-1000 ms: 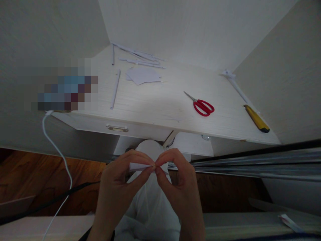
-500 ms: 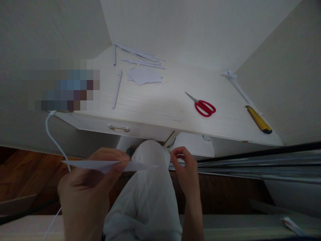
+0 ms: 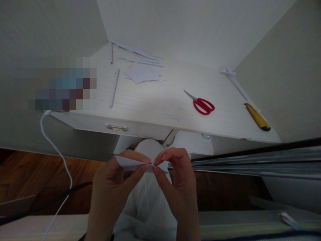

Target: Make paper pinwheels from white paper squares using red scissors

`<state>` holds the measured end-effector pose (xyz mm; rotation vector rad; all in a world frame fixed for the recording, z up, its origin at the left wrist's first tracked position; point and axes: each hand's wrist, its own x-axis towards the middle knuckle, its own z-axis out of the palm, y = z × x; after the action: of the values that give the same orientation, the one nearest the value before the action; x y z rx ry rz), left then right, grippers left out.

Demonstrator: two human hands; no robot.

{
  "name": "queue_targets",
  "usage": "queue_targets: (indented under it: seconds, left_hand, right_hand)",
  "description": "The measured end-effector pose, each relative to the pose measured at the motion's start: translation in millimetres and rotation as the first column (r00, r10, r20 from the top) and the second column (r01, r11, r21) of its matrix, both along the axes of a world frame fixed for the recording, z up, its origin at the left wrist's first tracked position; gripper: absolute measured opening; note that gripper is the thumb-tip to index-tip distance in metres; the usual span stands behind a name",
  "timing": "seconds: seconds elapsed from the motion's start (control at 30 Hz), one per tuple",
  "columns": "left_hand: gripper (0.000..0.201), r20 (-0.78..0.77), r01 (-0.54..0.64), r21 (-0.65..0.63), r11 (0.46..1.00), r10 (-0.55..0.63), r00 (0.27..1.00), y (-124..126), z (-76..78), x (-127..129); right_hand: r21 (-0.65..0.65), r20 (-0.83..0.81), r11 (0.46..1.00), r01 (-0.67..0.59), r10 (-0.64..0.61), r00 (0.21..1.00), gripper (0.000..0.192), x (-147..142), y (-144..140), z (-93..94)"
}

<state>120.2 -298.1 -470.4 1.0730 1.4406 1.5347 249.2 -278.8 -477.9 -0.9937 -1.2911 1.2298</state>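
Observation:
A folded piece of white paper (image 3: 130, 163) is held above my lap, in front of the desk. My left hand (image 3: 117, 182) pinches it between thumb and fingers near its middle. My right hand (image 3: 177, 177) pinches the same paper right beside the left fingertips, thumb below and fingers above. Both sets of fingertips almost meet. Part of the paper is hidden behind the fingers. On the desk ahead lie red-handled scissors (image 3: 203, 106), their blades pointing to the far left, apart from both hands.
The white desk (image 3: 150, 97) bears a stack of white paper pieces (image 3: 142, 73), several thin paper rolls (image 3: 140, 60) and a single roll (image 3: 114, 88). A yellow cutter (image 3: 257, 117) rests at the right edge. A white cable (image 3: 61, 155) hangs at left. A drawer handle (image 3: 116, 128) faces me.
My left hand has moved right with the paper. My right hand, earlier apart from it, now grips the paper beside the left fingertips. The view has shifted slightly.

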Motion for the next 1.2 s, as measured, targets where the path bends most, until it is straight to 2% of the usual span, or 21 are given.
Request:
queue_targets:
  seconds: [0.13, 0.43, 0.63, 0.77, 0.87, 0.97, 1.07, 1.13, 1.2]
  left_hand:
    - [0.018, -0.011, 0.023, 0.0, 1.0, -0.023, 1.0, 0.5, 1.8, 3.5]
    - [0.019, 0.049, 0.025, 0.095, 0.995, -0.03, 0.998, -3.7, -5.3, 4.1]
    - [0.023, 0.054, -0.053, 0.153, 0.987, 0.045, 0.998, -11.4, -1.2, 4.9]
    - [0.023, 0.011, -0.12, 0.148, 0.982, 0.12, 0.993, -16.6, 3.1, 2.5]
    - [0.022, -0.025, -0.223, 0.128, 0.966, 0.228, 0.973, -17.6, 4.5, 0.5]
    - [0.021, -0.029, -0.27, 0.127, 0.955, 0.275, 0.961, -15.6, 5.2, -1.0]
    - [0.022, -0.009, -0.341, 0.098, 0.935, 0.344, 0.939, -12.7, 6.3, -3.1]
    - [0.021, -0.002, -0.375, 0.089, 0.923, 0.377, 0.926, -10.5, 5.6, -4.8]
    - [0.018, 0.003, -0.358, 0.084, 0.93, 0.36, 0.933, -7.8, 2.2, -5.8]
  right_hand:
    - [0.003, -0.027, 1.0, 0.004, -0.004, 1.0, 0.031, -0.7, 1.0, -0.6]
    - [0.037, -0.061, 0.999, -0.034, 0.036, 0.997, 0.032, -4.1, -6.3, 6.7]
    - [0.061, -0.104, 0.994, -0.096, 0.102, 0.989, 0.033, -5.9, -2.6, 10.9]
    - [0.058, -0.102, 0.991, -0.12, 0.125, 0.987, 0.033, -4.4, -1.8, 11.2]
    - [0.035, -0.108, 0.989, -0.146, 0.149, 0.983, 0.032, -2.4, 2.3, -2.9]
    - [-0.015, -0.137, 0.984, -0.178, 0.174, 0.975, 0.029, 2.2, 12.0, -30.3]
    - [-0.057, -0.11, 0.994, -0.094, 0.087, 0.99, 0.027, 11.0, 22.7, -55.7]
    - [-0.072, -0.106, 0.997, -0.041, 0.033, 0.994, 0.024, 17.3, 25.9, -61.4]
    - [-0.069, -0.113, 0.998, -0.012, 0.005, 0.994, 0.02, 21.3, 24.4, -55.3]
